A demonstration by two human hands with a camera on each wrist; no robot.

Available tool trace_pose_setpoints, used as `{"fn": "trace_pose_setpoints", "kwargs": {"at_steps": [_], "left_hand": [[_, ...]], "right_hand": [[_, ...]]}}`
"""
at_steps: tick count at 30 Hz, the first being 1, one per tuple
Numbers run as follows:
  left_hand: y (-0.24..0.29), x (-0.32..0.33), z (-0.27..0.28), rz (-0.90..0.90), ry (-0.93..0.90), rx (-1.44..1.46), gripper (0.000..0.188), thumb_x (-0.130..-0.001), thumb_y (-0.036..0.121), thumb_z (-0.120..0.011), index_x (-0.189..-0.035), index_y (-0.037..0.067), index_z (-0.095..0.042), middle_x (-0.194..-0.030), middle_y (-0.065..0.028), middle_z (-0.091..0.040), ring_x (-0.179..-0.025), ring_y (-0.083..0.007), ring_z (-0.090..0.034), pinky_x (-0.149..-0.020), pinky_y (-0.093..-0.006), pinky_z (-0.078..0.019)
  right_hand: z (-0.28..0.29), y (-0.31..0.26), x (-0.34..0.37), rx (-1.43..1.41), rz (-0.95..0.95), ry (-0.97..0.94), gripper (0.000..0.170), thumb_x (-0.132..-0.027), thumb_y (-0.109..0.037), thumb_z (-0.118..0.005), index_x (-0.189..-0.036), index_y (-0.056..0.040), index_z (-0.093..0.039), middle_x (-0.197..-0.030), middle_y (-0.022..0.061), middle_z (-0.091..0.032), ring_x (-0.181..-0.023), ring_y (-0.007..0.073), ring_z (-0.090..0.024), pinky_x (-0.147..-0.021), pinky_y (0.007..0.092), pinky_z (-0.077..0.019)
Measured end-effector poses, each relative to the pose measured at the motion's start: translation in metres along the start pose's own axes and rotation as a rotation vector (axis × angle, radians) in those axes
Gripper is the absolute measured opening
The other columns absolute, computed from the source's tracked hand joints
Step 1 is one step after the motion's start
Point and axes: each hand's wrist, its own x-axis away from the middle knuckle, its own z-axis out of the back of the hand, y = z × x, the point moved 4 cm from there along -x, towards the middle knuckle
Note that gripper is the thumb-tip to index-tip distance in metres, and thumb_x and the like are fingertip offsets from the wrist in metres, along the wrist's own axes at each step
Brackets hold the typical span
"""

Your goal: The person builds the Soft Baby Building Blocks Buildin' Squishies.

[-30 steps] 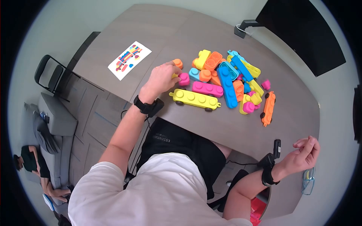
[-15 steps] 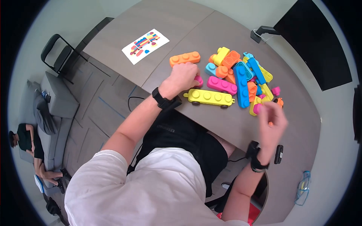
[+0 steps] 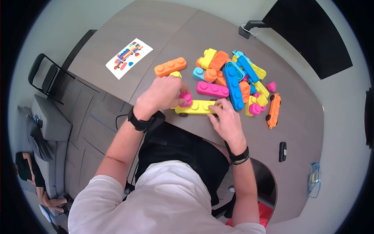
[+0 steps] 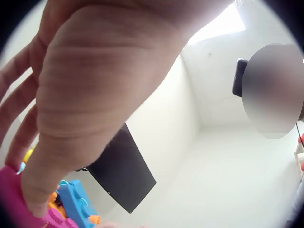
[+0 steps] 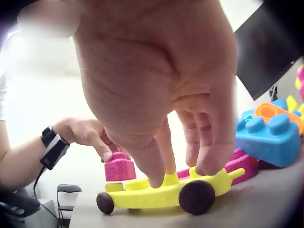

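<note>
My left hand [image 3: 160, 94] pinches a small pink toy block [image 3: 186, 99] between thumb and fingers. In the right wrist view, that pink block [image 5: 119, 169] is upright just over the left end of a yellow wheeled base [image 5: 156, 195]. My right hand [image 3: 228, 123] grips the studded base near its right end, thumb on the near side and fingers beyond. Behind the left hand lie a yellow block [image 3: 176, 74], partly hidden, and a long orange block [image 3: 170, 67]. A long pink block [image 3: 212, 89] lies just behind the base.
To the right of the long pink block is a pile with a long blue block [image 3: 233, 87] and several others. An orange wheeled base [image 3: 274, 111] lies further right, near a small black device [image 3: 283, 151]. A printed picture sheet [image 3: 129, 59] lies at the left.
My left hand has lifted the pink block from the table and brought it over the yellow base. My right hand has come in from the table's right side onto the base.
</note>
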Motion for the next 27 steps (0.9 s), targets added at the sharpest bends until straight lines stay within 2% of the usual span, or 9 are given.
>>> {"fn": "trace_pose_setpoints", "kwargs": {"at_steps": [4,5,15,18,20,21,24,25,27], "left_hand": [[0.004,0.012,0.011,-0.007,-0.019,-0.036,0.034,-0.082,0.023,-0.093,-0.115,0.017,-0.087,-0.103,-0.0087,-0.081,-0.100,-0.0322,-0.077,-0.085,-0.0452,-0.0612],[0.004,0.014,0.011,-0.008,-0.037,-0.019,0.033,-0.082,0.022,-0.092,-0.115,0.017,-0.087,-0.104,-0.0081,-0.081,-0.098,-0.0321,-0.078,-0.084,-0.0446,-0.0613],[0.004,0.021,0.000,0.009,0.041,0.019,0.027,-0.085,0.022,-0.092,-0.111,0.016,-0.086,-0.107,-0.0088,-0.080,-0.104,-0.0338,-0.078,-0.084,-0.0475,-0.0615],[-0.001,0.019,-0.008,0.032,0.013,-0.020,0.027,-0.085,0.019,-0.091,-0.112,0.017,-0.086,-0.110,-0.0083,-0.079,-0.107,-0.0338,-0.077,-0.085,-0.0481,-0.0612],[-0.001,0.021,-0.010,0.031,0.039,0.030,0.028,-0.084,0.016,-0.089,-0.112,0.018,-0.086,-0.113,-0.0070,-0.080,-0.109,-0.0335,-0.077,-0.086,-0.0483,-0.0614],[-0.001,0.022,-0.011,0.024,0.042,0.033,0.028,-0.084,0.016,-0.089,-0.112,0.018,-0.086,-0.113,-0.0070,-0.080,-0.109,-0.0335,-0.077,-0.086,-0.0483,-0.0614],[-0.002,0.023,-0.012,0.040,0.071,0.052,0.028,-0.084,0.015,-0.088,-0.112,0.018,-0.086,-0.115,-0.0060,-0.080,-0.110,-0.0330,-0.076,-0.087,-0.0486,-0.0617],[-0.002,0.023,-0.013,0.058,0.051,0.048,0.029,-0.087,0.015,-0.087,-0.115,0.018,-0.086,-0.118,-0.0055,-0.080,-0.107,-0.0323,-0.077,-0.087,-0.0464,-0.0616],[-0.007,0.029,-0.014,0.104,0.029,0.031,0.029,-0.089,0.016,-0.085,-0.118,0.019,-0.086,-0.120,-0.0051,-0.079,-0.104,-0.0316,-0.077,-0.087,-0.0442,-0.0614]], "right_hand": [[-0.005,0.011,-0.003,0.045,0.120,0.108,0.039,-0.085,-0.008,-0.090,-0.120,-0.0056,-0.074,-0.133,0.0131,-0.066,-0.125,0.0383,-0.064,-0.104,0.0496,-0.0547],[-0.011,0.017,-0.006,-0.035,0.081,0.025,0.046,-0.082,-0.008,-0.093,-0.122,-0.0061,-0.071,-0.135,0.0136,-0.065,-0.123,0.0391,-0.063,-0.105,0.0506,-0.0538],[-0.005,0.017,-0.012,-0.055,0.024,-0.079,0.047,-0.077,-0.011,-0.098,-0.114,-0.0078,-0.068,-0.123,0.0113,-0.063,-0.120,0.0381,-0.064,-0.098,0.0494,-0.0560],[-0.006,0.020,-0.014,-0.052,0.011,-0.103,0.043,-0.082,-0.017,-0.096,-0.113,-0.0072,-0.068,-0.121,0.0127,-0.065,-0.119,0.0387,-0.066,-0.097,0.0503,-0.0562],[-0.002,0.029,-0.020,-0.157,-0.028,-0.082,0.037,-0.092,-0.023,-0.089,-0.117,-0.0057,-0.068,-0.122,0.0145,-0.067,-0.118,0.0400,-0.068,-0.097,0.0524,-0.0569],[0.002,0.037,-0.026,-0.218,-0.106,-0.038,0.034,-0.102,-0.022,-0.078,-0.131,-0.0054,-0.068,-0.130,0.0167,-0.070,-0.122,0.0414,-0.068,-0.099,0.0541,-0.0577],[0.001,0.049,-0.034,-0.105,0.024,0.125,0.041,-0.105,-0.014,-0.071,-0.145,-0.0063,-0.065,-0.140,0.0168,-0.069,-0.124,0.0429,-0.069,-0.102,0.0539,-0.0584],[-0.002,0.046,-0.035,-0.036,0.054,0.091,0.048,-0.106,-0.010,-0.068,-0.153,-0.0068,-0.062,-0.147,0.0166,-0.066,-0.124,0.0432,-0.070,-0.102,0.0534,-0.0600],[-0.004,0.042,-0.035,-0.005,0.026,0.052,0.048,-0.106,-0.011,-0.069,-0.153,-0.0069,-0.062,-0.149,0.0161,-0.065,-0.122,0.0431,-0.071,-0.100,0.0533,-0.0608]]}}
